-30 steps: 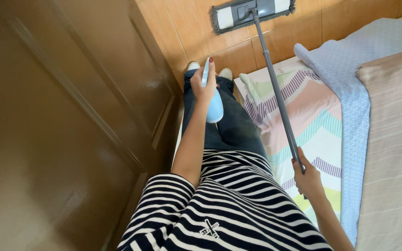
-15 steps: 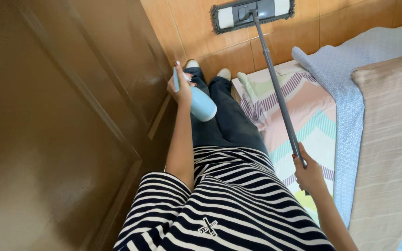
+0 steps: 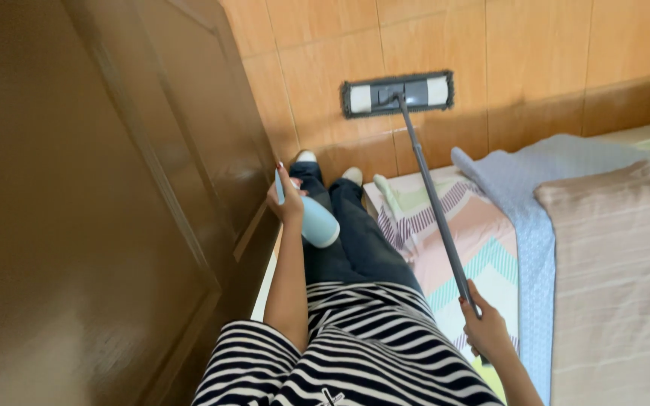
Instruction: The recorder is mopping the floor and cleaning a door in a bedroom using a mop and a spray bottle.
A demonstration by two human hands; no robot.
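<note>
No packages, labels (or screens)

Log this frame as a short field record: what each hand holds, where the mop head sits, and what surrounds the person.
left hand: left hand grips a pale blue plastic spray bottle
right hand: right hand holds the grey metal mop pole
mop head: flat grey rectangular mop head lies on the orange tiled floor
left side: dark brown panelled wooden door
right side: bed with patterned pastel sheet, light blue blanket, beige striped blanket
</note>
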